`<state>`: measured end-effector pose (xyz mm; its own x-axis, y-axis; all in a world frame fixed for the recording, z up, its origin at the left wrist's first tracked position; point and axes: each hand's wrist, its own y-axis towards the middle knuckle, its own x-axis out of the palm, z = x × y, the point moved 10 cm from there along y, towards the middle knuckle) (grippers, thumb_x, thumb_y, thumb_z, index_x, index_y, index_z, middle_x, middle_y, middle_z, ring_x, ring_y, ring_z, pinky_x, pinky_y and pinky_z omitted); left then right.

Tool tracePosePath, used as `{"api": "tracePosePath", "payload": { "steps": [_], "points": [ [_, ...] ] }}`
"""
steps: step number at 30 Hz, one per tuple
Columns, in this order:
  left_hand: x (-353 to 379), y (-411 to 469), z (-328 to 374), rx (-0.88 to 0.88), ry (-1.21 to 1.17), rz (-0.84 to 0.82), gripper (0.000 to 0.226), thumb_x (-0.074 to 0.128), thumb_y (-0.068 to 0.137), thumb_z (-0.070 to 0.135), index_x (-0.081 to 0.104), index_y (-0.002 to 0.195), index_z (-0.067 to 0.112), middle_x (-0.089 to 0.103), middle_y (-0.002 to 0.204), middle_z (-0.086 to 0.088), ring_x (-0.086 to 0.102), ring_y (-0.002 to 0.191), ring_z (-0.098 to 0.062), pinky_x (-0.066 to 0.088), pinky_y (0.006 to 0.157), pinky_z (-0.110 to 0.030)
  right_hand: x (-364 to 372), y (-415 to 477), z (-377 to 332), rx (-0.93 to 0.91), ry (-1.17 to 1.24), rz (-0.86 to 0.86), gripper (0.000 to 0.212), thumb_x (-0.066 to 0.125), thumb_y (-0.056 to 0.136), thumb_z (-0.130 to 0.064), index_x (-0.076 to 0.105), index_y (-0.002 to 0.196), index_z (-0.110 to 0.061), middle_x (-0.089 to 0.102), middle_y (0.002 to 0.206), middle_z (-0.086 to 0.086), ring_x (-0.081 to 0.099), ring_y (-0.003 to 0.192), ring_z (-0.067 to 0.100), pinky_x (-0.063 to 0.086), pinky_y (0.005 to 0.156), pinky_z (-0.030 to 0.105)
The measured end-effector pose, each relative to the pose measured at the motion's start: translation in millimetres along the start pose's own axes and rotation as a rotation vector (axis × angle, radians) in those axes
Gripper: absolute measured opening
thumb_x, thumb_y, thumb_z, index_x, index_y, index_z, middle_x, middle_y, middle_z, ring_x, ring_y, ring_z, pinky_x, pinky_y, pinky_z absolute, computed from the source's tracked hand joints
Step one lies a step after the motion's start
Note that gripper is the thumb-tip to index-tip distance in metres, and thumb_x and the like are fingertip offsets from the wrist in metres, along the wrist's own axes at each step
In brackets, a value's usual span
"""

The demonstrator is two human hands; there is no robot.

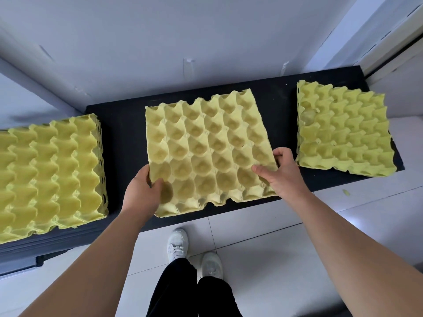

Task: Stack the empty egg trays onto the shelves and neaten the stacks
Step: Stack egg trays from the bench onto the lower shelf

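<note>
A yellow empty egg tray (206, 147) hangs over the middle of the black shelf (128, 138), slightly turned. My left hand (143, 191) grips its near left corner, thumb on top. My right hand (278, 172) grips its near right edge, thumb in a cup and fingers curled under. On the left of the shelf stands a thick stack of yellow trays (48, 175). At the right lies a low stack of trays (341, 131), skewed and jutting past the shelf's front edge.
A white wall (183, 30) backs the shelf, with a white frame at the top right. Below the shelf is a light tiled floor (274, 236), where my white shoes and black trousers show.
</note>
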<state>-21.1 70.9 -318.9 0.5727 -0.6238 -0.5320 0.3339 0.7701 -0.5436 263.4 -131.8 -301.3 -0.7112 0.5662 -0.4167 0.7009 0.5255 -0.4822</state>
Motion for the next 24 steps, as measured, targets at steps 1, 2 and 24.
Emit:
{"api": "tracePosePath", "payload": {
  "steps": [1,2,24],
  "points": [
    [-0.6,0.8,-2.8,0.012,0.049,0.017,0.024,0.054,0.092,0.02,0.057,0.114,0.029,0.065,0.093,0.003,0.061,0.084,-0.019,0.049,0.069,-0.033,2.2,1.7,0.7,-0.005,-0.014,0.007,0.052,0.079,0.076,-0.025,0.043,0.114,-0.021,0.063,0.105,-0.006,0.064,0.089,0.007,0.048,0.066,0.019],
    [0.0,1.3,-6.4,0.015,0.075,0.03,0.023,0.055,0.092,0.021,0.058,0.113,0.029,0.066,0.094,0.002,0.062,0.085,-0.02,0.051,0.071,-0.036,4.3,3.3,2.0,-0.009,-0.031,0.014,0.051,0.078,0.076,-0.025,0.044,0.113,-0.021,0.063,0.104,-0.007,0.065,0.088,0.007,0.05,0.067,0.021],
    [-91.8,-97.1,26.0,0.072,-0.105,0.123,0.064,0.054,0.096,0.025,0.02,0.148,0.042,0.054,0.116,0.017,0.056,0.098,-0.012,0.041,0.068,-0.021,13.1,-67.7,-97.4,-0.081,-0.07,-0.036,0.043,0.067,0.081,-0.019,0.043,0.113,-0.035,0.066,0.093,-0.006,0.067,0.077,0.016,0.055,0.067,0.034]
  ]
}}
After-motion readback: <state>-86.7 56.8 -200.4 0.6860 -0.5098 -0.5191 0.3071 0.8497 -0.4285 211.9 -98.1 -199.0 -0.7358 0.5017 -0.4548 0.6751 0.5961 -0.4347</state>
